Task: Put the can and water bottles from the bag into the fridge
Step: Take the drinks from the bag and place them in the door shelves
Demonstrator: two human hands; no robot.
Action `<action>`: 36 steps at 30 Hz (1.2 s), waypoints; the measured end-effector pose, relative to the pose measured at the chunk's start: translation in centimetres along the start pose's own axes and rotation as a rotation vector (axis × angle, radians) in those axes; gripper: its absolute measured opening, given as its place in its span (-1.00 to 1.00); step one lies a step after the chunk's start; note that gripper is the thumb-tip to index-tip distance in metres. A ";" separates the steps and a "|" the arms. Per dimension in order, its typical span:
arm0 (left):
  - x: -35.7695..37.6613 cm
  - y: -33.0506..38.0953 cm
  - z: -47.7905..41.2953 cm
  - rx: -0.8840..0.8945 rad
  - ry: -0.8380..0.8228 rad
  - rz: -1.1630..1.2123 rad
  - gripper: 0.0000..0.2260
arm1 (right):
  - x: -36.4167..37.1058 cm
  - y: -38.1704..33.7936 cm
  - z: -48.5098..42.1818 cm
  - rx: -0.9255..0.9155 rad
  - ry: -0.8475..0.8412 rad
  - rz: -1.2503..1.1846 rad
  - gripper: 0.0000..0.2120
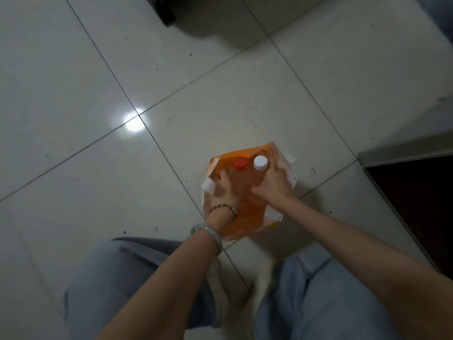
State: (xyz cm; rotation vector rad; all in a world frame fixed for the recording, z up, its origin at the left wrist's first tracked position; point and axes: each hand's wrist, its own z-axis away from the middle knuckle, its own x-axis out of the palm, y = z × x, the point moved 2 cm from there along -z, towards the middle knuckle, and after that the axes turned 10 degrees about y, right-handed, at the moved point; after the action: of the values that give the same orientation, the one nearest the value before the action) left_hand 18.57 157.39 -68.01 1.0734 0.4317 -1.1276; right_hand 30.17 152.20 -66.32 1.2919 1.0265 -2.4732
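Head view is all I have here, looking straight down, and I see the orange plastic bag with white handle patches point(247, 217) sitting on the floor just ahead of the person's knees. The left hand point(224, 187) reaches into the bag's near-left side, fingers curled down among the contents, but I cannot tell what, if anything, they have closed on. The right hand point(274, 184) is wrapped around the bottle with the white screw cap point(260, 163), gripping it just below the cap at the bag's far-right side. Right beside it, to the left, stands the bottle with the red screw cap point(240, 163), between the two hands and touched by neither as far as I can make out. Both bottles stand upright inside the bag, only the caps and necks showing clearly; their bodies are blurred by the orange film. I cannot pick out a can. The left wrist carries a dark beaded bracelet point(224, 208) and a pale green bangle point(208, 235). The surface is a glossy pale tiled floor point(98, 168) with dark grout lines, a bright lamp reflection and scattered specks. Light blue jeans point(318, 303) fill the bottom edge.
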 end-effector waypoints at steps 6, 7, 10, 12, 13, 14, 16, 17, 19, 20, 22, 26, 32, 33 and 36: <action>-10.7 5.9 8.0 0.081 -0.027 -0.028 -0.54 | -12.0 -5.7 6.9 0.084 -0.043 -0.101 -0.42; -12.7 7.3 9.3 0.096 -0.061 -0.027 -0.54 | -14.3 -6.9 8.2 0.080 -0.039 -0.110 -0.44; -19.2 11.4 13.6 0.173 -0.092 -0.005 -0.53 | -21.6 -10.6 12.3 0.015 0.000 -0.127 -0.47; -23.7 14.0 16.0 0.225 -0.099 -0.020 -0.54 | -26.5 -13.4 15.1 -0.003 0.011 -0.135 -0.45; -25.9 15.3 17.2 0.251 -0.109 -0.037 -0.54 | -28.7 -14.6 16.4 -0.012 0.013 -0.145 -0.43; -28.1 16.5 18.5 0.287 -0.119 -0.053 -0.54 | -30.9 -15.7 17.8 -0.026 0.025 -0.148 -0.42; -32.4 19.0 20.9 0.363 -0.141 -0.086 -0.53 | -35.4 -18.0 20.6 -0.052 0.036 -0.169 -0.41; -34.5 20.2 22.1 0.410 -0.149 -0.100 -0.52 | -37.4 -19.0 22.0 -0.057 0.042 -0.181 -0.42; -38.1 22.3 24.2 0.504 -0.164 -0.108 -0.49 | -41.1 -20.5 24.6 -0.070 0.067 -0.196 -0.43; -39.7 23.2 25.2 0.551 -0.174 -0.105 -0.47 | -42.7 -21.2 25.9 -0.084 0.079 -0.197 -0.44; -42.4 24.9 27.2 0.651 -0.217 -0.114 -0.45 | -45.4 -22.0 28.5 -0.106 0.091 -0.198 -0.44; -46.6 28.4 31.3 0.878 -0.286 -0.106 -0.42 | -50.0 -23.0 33.6 -0.090 0.187 -0.216 -0.39; -48.2 33.8 37.7 1.201 -0.435 -0.098 -0.35 | -54.5 -20.3 41.8 0.086 0.441 -0.293 -0.29; -47.8 34.6 38.9 1.252 -0.459 -0.117 -0.34 | -55.0 -19.7 43.2 0.118 0.481 -0.307 -0.28; -46.2 37.0 43.0 1.385 -0.539 -0.146 -0.35 | -56.4 -17.2 47.7 0.230 0.585 -0.355 -0.27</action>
State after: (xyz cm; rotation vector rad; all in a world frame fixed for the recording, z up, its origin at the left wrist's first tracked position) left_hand 22.62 145.20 4.04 1.8032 -0.8681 -1.8138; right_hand 25.61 125.44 4.54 2.1631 1.1973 -2.5753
